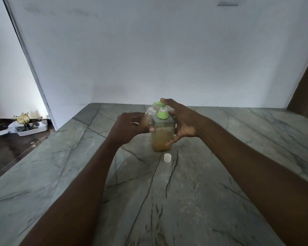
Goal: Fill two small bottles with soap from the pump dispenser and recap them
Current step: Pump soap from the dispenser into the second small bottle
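Green-topped pump dispenser (pixel 161 132) stands on the grey stone bench (pixel 185 201). Left hand (pixel 130 127) grips a tilted small bottle (pixel 148 116) (partly filled) under the spout; right hand (pixel 182 121) spread open, forefinger on pump. White cap (pixel 167 158) lies nearby.

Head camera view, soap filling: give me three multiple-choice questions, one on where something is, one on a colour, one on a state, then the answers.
1. Where does the loose cap lie?
A. On the counter in front of the dispenser
B. On the small bottle
C. On the floor

2. What colour is the pump head?
A. Blue
B. Green
C. Red

3. How is the small bottle held by the left hand?
A. Capped, upright
B. Lying flat
C. Uncapped, tilted to the nozzle

Answers: 1 A, cap sits on the counter nearer the camera; 2 B, light green; 3 C, its open mouth meets the spout while the right hand rests on the pump.
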